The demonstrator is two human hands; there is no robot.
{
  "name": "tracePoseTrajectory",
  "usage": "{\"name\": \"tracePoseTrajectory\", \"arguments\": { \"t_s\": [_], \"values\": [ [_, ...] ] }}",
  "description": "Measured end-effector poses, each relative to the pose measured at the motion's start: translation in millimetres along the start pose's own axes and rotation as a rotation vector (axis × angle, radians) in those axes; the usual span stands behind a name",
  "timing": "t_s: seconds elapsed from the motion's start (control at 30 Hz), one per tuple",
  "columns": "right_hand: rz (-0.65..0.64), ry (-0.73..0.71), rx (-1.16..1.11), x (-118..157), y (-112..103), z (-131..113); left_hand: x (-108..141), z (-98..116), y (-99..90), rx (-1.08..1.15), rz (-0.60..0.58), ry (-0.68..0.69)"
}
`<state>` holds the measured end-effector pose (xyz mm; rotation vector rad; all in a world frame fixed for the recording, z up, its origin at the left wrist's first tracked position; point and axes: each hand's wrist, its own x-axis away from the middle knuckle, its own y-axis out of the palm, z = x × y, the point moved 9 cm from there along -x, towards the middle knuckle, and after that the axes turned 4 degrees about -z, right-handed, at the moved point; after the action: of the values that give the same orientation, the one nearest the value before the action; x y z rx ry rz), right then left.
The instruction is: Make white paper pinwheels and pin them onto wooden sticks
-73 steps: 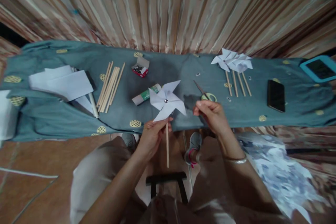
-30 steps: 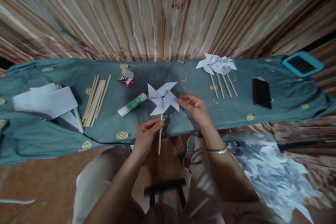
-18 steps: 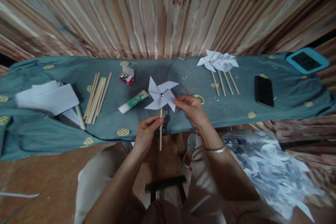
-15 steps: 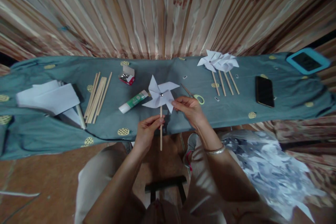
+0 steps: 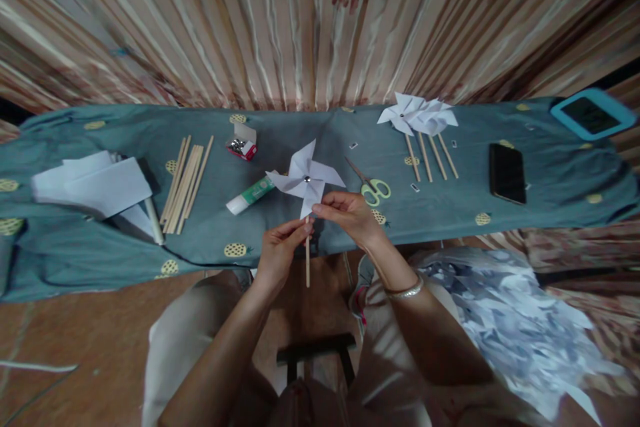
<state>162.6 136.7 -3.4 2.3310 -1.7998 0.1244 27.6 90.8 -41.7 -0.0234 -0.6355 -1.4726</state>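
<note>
A white paper pinwheel (image 5: 307, 179) with a shiny centre pin is held up over the table's front edge. Its thin wooden stick (image 5: 308, 267) is pinched between the thumb and fingers of my left hand (image 5: 280, 250). My right hand (image 5: 350, 217) grips the tip of the pinwheel's lower blade, close above my left fingertips. Behind the left blade, a green and white glue stick (image 5: 250, 194) lies partly covered. Green-handled scissors (image 5: 376, 191) rest on the cloth just beyond my right hand.
Left on the patterned cloth (image 5: 125, 137) are white papers (image 5: 107, 187), loose sticks (image 5: 187, 190) and an open pin box (image 5: 243, 145). Rightward lie several finished pinwheels (image 5: 425, 117), a phone (image 5: 507, 173) and a blue-framed device (image 5: 589, 115). White paper pieces (image 5: 525, 320) fill a bag below.
The pinwheel's blades have turned clockwise. My right hand has moved left and down, from the right blade to the lower one, uncovering more of the scissors. My left hand has stayed in place.
</note>
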Motion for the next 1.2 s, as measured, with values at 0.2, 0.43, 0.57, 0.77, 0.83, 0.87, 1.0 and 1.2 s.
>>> {"name": "tracePoseTrajectory", "arguments": {
  "t_s": [0.2, 0.43, 0.57, 0.77, 0.83, 0.87, 1.0, 1.2],
  "values": [
    [0.097, -0.036, 0.061, 5.1, -26.0, -12.0, 0.0, -0.9, -1.4, 0.03, 0.007, -0.026],
    [0.448, -0.21, -0.015, 9.6, -76.7, -28.3, -0.5, -3.7, -2.1, 0.028, 0.02, -0.049],
    [0.332, -0.179, -0.062, -0.6, -62.5, -20.4, -1.2, -4.3, -2.7, 0.016, 0.023, -0.046],
    [0.306, -0.135, -0.046, -4.7, -58.1, -13.7, -1.2, -3.5, -3.0, 0.014, 0.015, -0.046],
    [0.293, -0.123, -0.034, -4.5, -57.1, -13.2, -1.5, -2.5, -2.7, 0.009, 0.012, -0.04],
    [0.286, -0.119, -0.03, -4.3, -56.1, -13.1, -1.7, -2.2, -2.6, 0.007, 0.011, -0.037],
    [0.261, -0.105, -0.038, -2.8, -50.4, -11.7, -2.5, -2.2, -2.9, -0.002, 0.006, -0.023],
    [0.211, -0.089, -0.054, -0.9, -39.4, -8.4, -2.6, -2.9, -4.4, 0.015, 0.023, -0.021]
  ]
}}
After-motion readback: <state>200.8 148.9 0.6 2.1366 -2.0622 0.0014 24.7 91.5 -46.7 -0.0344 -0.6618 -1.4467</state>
